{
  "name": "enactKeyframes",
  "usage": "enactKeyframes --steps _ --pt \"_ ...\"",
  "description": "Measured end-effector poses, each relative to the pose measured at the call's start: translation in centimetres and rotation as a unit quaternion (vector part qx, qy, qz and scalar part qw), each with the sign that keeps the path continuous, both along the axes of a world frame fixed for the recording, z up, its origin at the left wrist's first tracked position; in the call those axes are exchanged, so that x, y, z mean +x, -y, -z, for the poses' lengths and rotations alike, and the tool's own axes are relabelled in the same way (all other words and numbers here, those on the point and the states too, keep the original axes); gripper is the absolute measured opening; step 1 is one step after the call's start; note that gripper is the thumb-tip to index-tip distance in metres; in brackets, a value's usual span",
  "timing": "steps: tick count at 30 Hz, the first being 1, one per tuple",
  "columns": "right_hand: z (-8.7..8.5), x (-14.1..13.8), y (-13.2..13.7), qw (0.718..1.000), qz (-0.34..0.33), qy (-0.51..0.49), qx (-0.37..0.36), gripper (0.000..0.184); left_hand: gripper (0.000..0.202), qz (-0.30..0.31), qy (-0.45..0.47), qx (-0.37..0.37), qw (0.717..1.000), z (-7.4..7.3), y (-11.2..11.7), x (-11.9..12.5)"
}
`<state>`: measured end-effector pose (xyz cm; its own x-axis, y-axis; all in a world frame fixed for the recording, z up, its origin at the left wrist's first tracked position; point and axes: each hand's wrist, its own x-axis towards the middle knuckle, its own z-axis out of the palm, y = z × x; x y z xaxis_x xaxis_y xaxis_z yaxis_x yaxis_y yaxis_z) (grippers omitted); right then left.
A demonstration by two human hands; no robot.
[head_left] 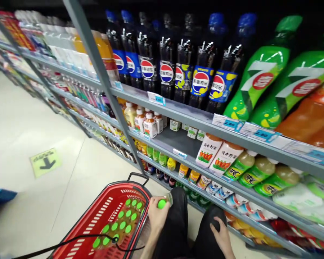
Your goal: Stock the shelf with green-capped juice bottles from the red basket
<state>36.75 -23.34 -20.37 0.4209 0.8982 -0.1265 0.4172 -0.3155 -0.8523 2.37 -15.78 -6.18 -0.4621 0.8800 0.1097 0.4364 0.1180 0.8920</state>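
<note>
Forearm extended beside a red basket [97,200], a person's left hand [157,212] wraps its fingers around a green-capped bottle [162,204]. The empty right hand [220,232], loosely spread, lies at the knee [214,214].

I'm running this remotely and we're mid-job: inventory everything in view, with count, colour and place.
Red basket: one, red, floor beside left leg
Basket bottles: about a dozen, green caps, inside basket
Cord: one, black, across basket
Floor sign: one, yellow-green with dark arrow, left
Blue object: one, blue, left edge, unclear
Shelving: one run, grey, centre to right
Pepsi bottles: seven in front, dark, upper shelf
7-Up bottles: two, green, upper right
Price tags: several, white and blue, shelf edges
Other drinks: many, mixed, shelves
Legs: two, black trousers, bottom centre
Left hand: one, holding one green-capped bottle
Right hand: one, empty, by right knee
</note>
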Motion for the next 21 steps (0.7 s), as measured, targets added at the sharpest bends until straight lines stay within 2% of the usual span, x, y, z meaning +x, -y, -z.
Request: enactKeyframes --steps 2,4,6,7,9,10,12,16,21 --pt "-2.1 -2.1 0.3 0.999 -0.026 -0.020 0.020 0.056 0.011 0.066 0.026 -0.005 0.997 -1.3 0.4 2.7" --pt "-4.5 -4.8 0.7 0.996 -0.065 -0.051 0.033 0.072 0.011 0.127 0.057 -0.019 0.990 -2.5 1.1 5.3" --pt "-6.7 -7.7 1.0 0.988 -0.101 -0.086 0.074 0.094 0.012 0.187 0.090 -0.038 0.977 -3.4 2.1 7.3" --pt "-7.6 -9.1 1.1 0.983 -0.118 -0.099 0.100 0.097 0.013 0.215 0.103 -0.047 0.970 -3.8 2.7 8.0" --pt "-9.2 -11.3 1.3 0.981 -0.088 -0.099 0.140 0.081 0.017 0.262 0.112 -0.062 0.957 -4.5 3.7 9.0" --pt "-9.9 -12.0 1.4 0.983 -0.063 -0.093 0.144 0.070 0.019 0.281 0.108 -0.067 0.951 -4.9 4.0 9.2" --pt "-10.9 -12.8 1.7 0.984 -0.031 -0.078 0.157 0.060 0.020 0.313 0.097 -0.069 0.942 -5.7 4.4 9.0" --pt "-12.4 -12.8 2.0 0.981 -0.027 -0.068 0.181 0.059 0.014 0.350 0.087 -0.052 0.931 -7.7 4.0 7.9" --pt "-14.1 -12.9 2.3 0.977 -0.028 -0.166 0.134 0.052 0.036 0.371 0.085 -0.072 0.922 -9.4 2.0 7.2"
